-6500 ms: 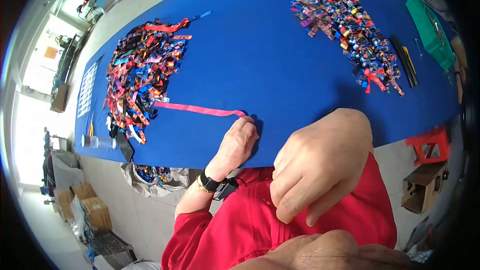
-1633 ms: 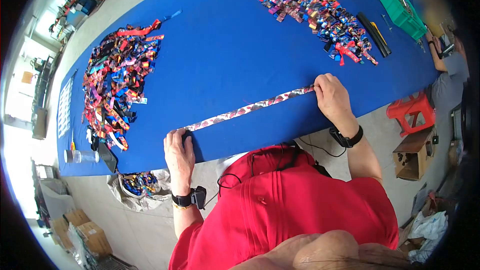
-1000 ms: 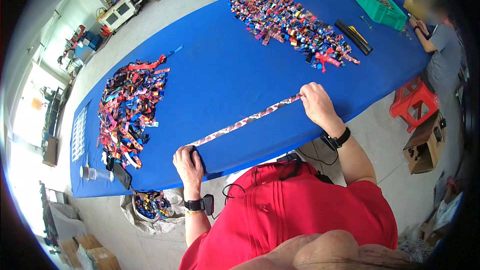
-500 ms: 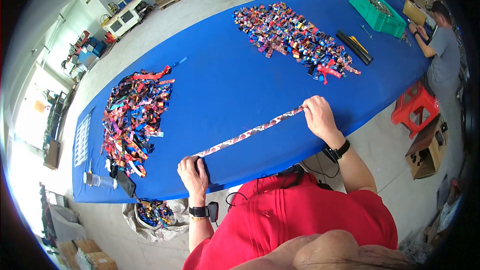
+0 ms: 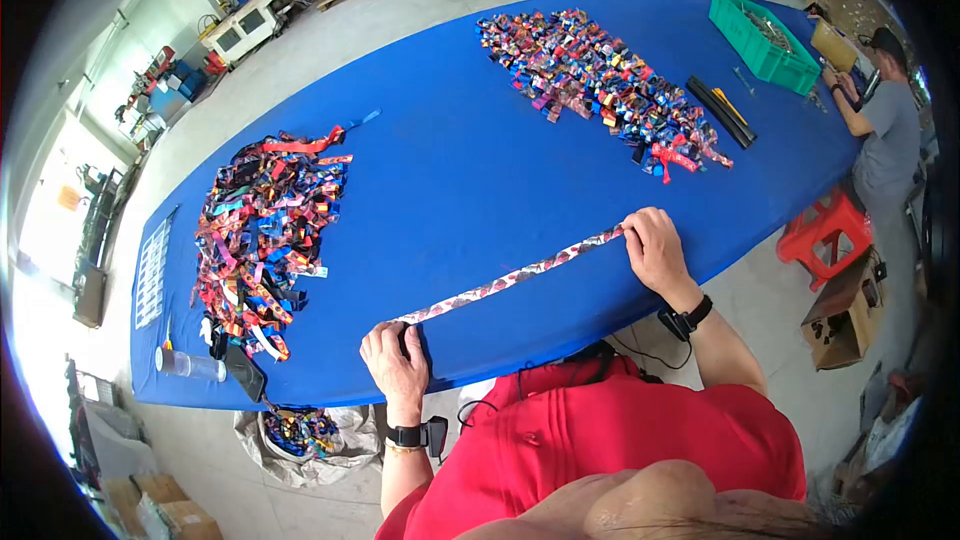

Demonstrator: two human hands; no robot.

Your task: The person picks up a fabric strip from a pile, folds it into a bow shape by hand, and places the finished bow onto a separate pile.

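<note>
A white strap with a dark and red pattern point(image 5: 510, 279) stretches slantwise just over the blue table, straight between my two hands. My left hand point(image 5: 396, 360) is closed at its near left end, close to the table's front edge, with a small dark object partly hidden beside the thumb. At the strap's far right end, my right hand point(image 5: 657, 252) pinches it between thumb and fingers. A loose pile of colourful straps point(image 5: 262, 240) lies left of my hands. Farther back on the right is a long heap of bundled colourful straps point(image 5: 610, 85).
On the blue table point(image 5: 420, 190) are a clear jar point(image 5: 190, 364), black tubes point(image 5: 722, 112) and a green crate point(image 5: 765, 45). A person in grey point(image 5: 888, 120) works at the far right, near a red stool point(image 5: 828, 238). A sack of straps point(image 5: 305, 440) stands below the front edge.
The whole view has shifted slightly. My hands appear a little lower and farther right, with the strap still stretched between them.
</note>
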